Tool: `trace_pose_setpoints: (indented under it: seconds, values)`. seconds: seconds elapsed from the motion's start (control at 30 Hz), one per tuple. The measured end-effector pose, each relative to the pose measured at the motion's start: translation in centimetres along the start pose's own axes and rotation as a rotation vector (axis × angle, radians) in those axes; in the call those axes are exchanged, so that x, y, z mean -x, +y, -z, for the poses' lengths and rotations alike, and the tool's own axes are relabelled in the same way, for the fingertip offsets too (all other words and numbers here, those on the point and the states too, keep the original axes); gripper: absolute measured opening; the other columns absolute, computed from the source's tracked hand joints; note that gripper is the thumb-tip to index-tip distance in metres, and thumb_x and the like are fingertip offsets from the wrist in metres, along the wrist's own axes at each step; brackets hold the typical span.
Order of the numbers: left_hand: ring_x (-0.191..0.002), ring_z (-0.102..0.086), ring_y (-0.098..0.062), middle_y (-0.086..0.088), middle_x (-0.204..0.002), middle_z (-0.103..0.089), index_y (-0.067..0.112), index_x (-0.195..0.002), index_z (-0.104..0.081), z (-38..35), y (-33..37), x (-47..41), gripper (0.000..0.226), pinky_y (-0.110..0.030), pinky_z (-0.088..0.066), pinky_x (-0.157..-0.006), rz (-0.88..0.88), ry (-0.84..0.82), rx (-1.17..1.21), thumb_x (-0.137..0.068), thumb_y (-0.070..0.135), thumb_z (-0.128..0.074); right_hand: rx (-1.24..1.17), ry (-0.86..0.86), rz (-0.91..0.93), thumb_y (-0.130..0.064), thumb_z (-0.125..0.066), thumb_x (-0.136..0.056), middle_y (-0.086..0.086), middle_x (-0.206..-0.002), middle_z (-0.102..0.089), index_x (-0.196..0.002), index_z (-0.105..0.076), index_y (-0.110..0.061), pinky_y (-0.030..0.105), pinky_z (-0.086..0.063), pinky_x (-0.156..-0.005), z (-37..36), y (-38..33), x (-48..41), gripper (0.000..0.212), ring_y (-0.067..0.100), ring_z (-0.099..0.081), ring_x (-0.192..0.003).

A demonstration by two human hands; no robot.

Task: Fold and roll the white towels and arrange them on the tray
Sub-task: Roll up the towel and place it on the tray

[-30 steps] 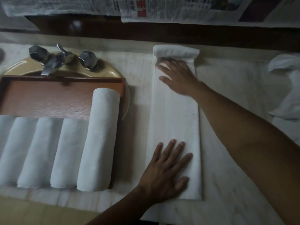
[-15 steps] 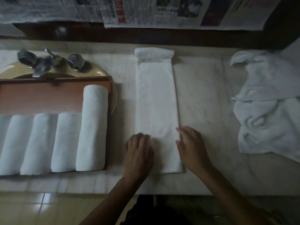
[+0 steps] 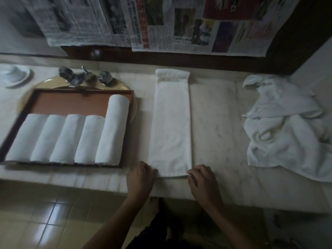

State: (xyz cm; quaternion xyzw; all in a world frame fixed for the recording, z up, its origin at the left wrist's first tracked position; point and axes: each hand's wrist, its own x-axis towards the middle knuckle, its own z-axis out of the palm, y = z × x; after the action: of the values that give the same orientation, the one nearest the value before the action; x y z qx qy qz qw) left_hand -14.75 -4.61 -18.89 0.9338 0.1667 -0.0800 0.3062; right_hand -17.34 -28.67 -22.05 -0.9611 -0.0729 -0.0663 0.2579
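Observation:
A white towel (image 3: 171, 123) folded into a long narrow strip lies flat on the marble counter, its far end turned over in a small fold. My left hand (image 3: 141, 177) grips the strip's near left corner and my right hand (image 3: 201, 178) grips its near right corner, fingers curled at the edge. To the left, a brown wooden tray (image 3: 71, 102) holds several rolled white towels (image 3: 71, 139) side by side, the rightmost roll longer than the others.
A heap of loose white towels (image 3: 285, 126) lies on the counter at the right. The tray sits over a beige sink with a chrome tap (image 3: 84, 78). A white dish (image 3: 13, 75) stands far left. Newspaper (image 3: 161, 24) covers the wall behind.
Both hands left the top of the strip and slid back to its near end, where they now hold the two corners. The view pulled back and shows more floor.

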Motion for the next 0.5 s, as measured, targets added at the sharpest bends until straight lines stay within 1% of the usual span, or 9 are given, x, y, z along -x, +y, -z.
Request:
trace_pose_setpoints:
  seconds: [0.07, 0.1, 0.2, 0.27, 0.33, 0.4, 0.43, 0.5]
  values:
    - [-0.081, -0.061, -0.021, 0.002, -0.086, -0.064, 0.015, -0.094, -0.062, 0.3, 0.6, 0.2, 0.025, -0.034, -0.048, -0.069, 0.044, -0.018, 0.019, -0.090, 0.038, -0.073, -0.005, 0.009, -0.006, -0.018, -0.068, -0.089, 0.000, -0.096, -0.060, -0.094, -0.071, -0.017, 0.042, -0.054, -0.075, 0.1, -0.2, 0.1, 0.006, 0.028, -0.059, -0.087]
    - [-0.081, -0.060, -0.020, 0.003, -0.085, -0.063, 0.015, -0.093, -0.062, 0.5, 0.8, 0.5, 0.024, -0.033, -0.045, -0.067, 0.062, -0.026, 0.033, -0.090, 0.036, -0.073, -0.003, 0.013, -0.010, -0.015, -0.070, -0.088, 0.000, -0.094, -0.060, -0.092, -0.070, -0.017, 0.042, -0.054, -0.073, 0.3, -0.4, 0.3, 0.005, 0.027, -0.059, -0.086]
    - [-0.083, -0.062, -0.022, 0.005, -0.080, -0.060, 0.015, -0.085, -0.064, 0.6, 0.8, 0.7, 0.018, -0.030, -0.038, -0.066, 0.077, -0.050, 0.030, -0.090, 0.030, -0.074, -0.002, 0.020, -0.035, -0.012, -0.074, -0.085, 0.000, -0.090, -0.059, -0.088, -0.067, -0.018, 0.041, -0.051, -0.069, 0.8, -0.9, 0.8, 0.010, 0.027, -0.057, -0.083]
    - [-0.085, -0.065, -0.026, 0.001, -0.076, -0.061, 0.011, -0.081, -0.070, 0.7, 0.8, 1.1, 0.016, -0.029, -0.037, -0.065, 0.065, -0.063, 0.005, -0.087, 0.025, -0.074, 0.030, -0.001, -0.023, -0.013, -0.074, -0.084, 0.000, -0.089, -0.057, -0.085, -0.065, -0.020, 0.040, -0.050, -0.067, 1.0, -0.9, 1.6, 0.011, 0.027, -0.056, -0.081]
    - [-0.080, -0.065, -0.027, -0.004, -0.075, -0.067, 0.008, -0.079, -0.073, 0.7, 0.7, 1.5, 0.017, -0.029, -0.038, -0.064, 0.069, -0.085, -0.017, -0.086, 0.023, -0.072, 0.053, -0.042, -0.030, -0.016, -0.070, -0.083, -0.001, -0.089, -0.056, -0.085, -0.064, -0.023, 0.040, -0.049, -0.067, 1.0, -0.7, 2.3, 0.010, 0.027, -0.056, -0.081]
    - [-0.073, -0.060, -0.024, -0.007, -0.077, -0.070, 0.008, -0.078, -0.073, 0.8, 0.7, 2.0, 0.017, -0.029, -0.039, -0.064, 0.090, -0.105, -0.032, -0.087, 0.022, -0.069, 0.022, -0.070, -0.098, -0.015, -0.069, -0.081, -0.002, -0.089, -0.057, -0.087, -0.065, -0.025, 0.039, -0.049, -0.069, 0.9, -0.7, 2.6, 0.013, 0.027, -0.057, -0.083]
    - [-0.074, -0.058, -0.023, -0.006, -0.079, -0.069, 0.009, -0.079, -0.072, 0.9, 0.8, 2.2, 0.016, -0.029, -0.039, -0.065, 0.098, -0.107, -0.040, -0.088, 0.023, -0.068, -0.010, -0.075, -0.152, -0.014, -0.070, -0.081, -0.002, -0.090, -0.060, -0.090, -0.066, -0.025, 0.038, -0.049, -0.071, 1.1, -0.9, 2.5, 0.014, 0.027, -0.058, -0.084]
    - [-0.081, -0.060, -0.024, -0.003, -0.083, -0.066, 0.014, -0.082, -0.067, 0.9, 0.9, 2.3, 0.016, -0.030, -0.039, -0.068, 0.098, -0.107, -0.036, -0.090, 0.028, -0.066, -0.087, -0.092, -0.307, -0.018, -0.069, -0.086, 0.001, -0.095, -0.067, -0.104, -0.068, -0.021, 0.037, -0.051, -0.076, 1.6, -1.9, 1.5, 0.018, 0.028, -0.063, -0.090]
